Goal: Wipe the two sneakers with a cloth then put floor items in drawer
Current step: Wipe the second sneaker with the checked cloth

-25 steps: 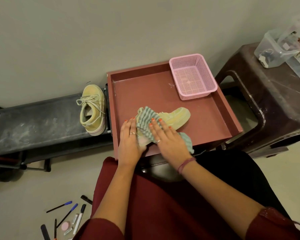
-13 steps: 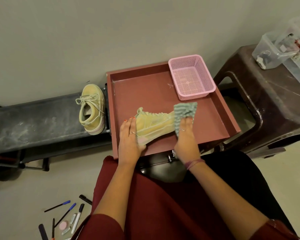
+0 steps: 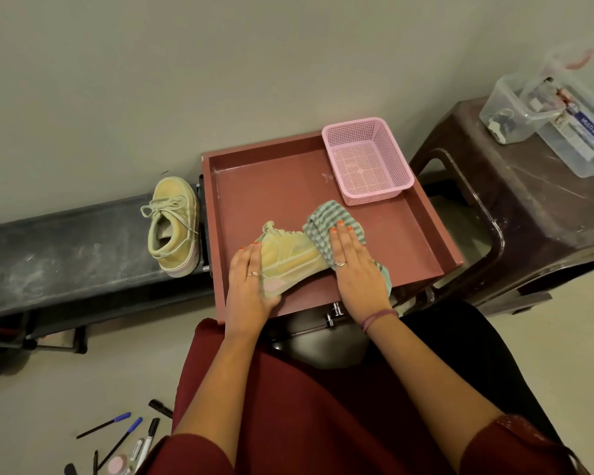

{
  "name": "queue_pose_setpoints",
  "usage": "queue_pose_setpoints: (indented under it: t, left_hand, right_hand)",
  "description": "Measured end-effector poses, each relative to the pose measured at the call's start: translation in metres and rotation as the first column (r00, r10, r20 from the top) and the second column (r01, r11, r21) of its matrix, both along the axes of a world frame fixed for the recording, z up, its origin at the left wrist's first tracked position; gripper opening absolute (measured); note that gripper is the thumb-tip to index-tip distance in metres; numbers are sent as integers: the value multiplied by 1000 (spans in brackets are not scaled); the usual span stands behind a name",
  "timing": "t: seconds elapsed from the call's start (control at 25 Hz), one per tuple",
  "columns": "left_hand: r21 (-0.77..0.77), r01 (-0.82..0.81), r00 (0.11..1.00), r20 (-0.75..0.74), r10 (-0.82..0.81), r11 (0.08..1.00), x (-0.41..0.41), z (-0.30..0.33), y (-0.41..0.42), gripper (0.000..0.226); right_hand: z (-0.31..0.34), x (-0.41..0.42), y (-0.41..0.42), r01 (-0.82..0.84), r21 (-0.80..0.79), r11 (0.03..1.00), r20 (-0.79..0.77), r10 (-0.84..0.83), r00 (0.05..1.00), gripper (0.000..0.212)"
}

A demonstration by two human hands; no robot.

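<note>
We see two hands at work over one sneaker: our left hand (image 3: 251, 286) lies on the heel end of the sneaker in the drawer (image 3: 288, 258), fingers fairly straight and the thumb hidden beneath, so whether it grasps or only presses we cannot tell; our right hand (image 3: 352, 269) lies flat, fingers straight, pressing one cloth (image 3: 323, 231) onto the shoe's toe end. The cloth is soft, ribbed, striped green and grey, bunched in folds. This pale yellow canvas sneaker lies on its side on the floor of one shallow, square, reddish-brown drawer (image 3: 415, 234). One pink plastic mesh basket (image 3: 366, 159), rectangular, sits in the drawer's far right corner. A second sneaker (image 3: 174, 228), laced and upright, stands on a dusty dark bench (image 3: 66, 255) just left of the drawer. On the floor at lower left lie several pens and markers (image 3: 124, 437), slender, mostly with dark barrels, and one round pink item (image 3: 117, 464). A dark plastic stool (image 3: 515, 207) at right carries two clear plastic boxes (image 3: 535, 114).
</note>
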State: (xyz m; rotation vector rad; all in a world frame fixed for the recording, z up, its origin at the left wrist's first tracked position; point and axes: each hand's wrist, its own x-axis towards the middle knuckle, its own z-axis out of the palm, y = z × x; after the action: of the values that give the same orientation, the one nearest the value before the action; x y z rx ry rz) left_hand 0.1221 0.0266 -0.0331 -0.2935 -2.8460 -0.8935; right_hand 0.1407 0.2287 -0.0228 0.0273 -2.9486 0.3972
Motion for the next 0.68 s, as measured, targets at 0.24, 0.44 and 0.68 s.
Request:
queue_pose_setpoints:
  t: [0.24, 0.44, 0.68]
  left_hand:
    - [70, -32, 999, -9, 32, 997, 3, -3, 7, 99]
    - [58, -34, 999, 0, 34, 998, 3, -3, 8, 100]
    - [36, -59, 998, 17, 58, 998, 0, 0, 11, 105]
  right_hand:
    - [2, -29, 16, 88, -334, 938, 155, -38, 987, 101]
    - [6, -61, 45, 300, -662, 687, 356, -64, 932, 80]
    - [15, -17, -9, 199, -361, 911, 346, -68, 936, 98]
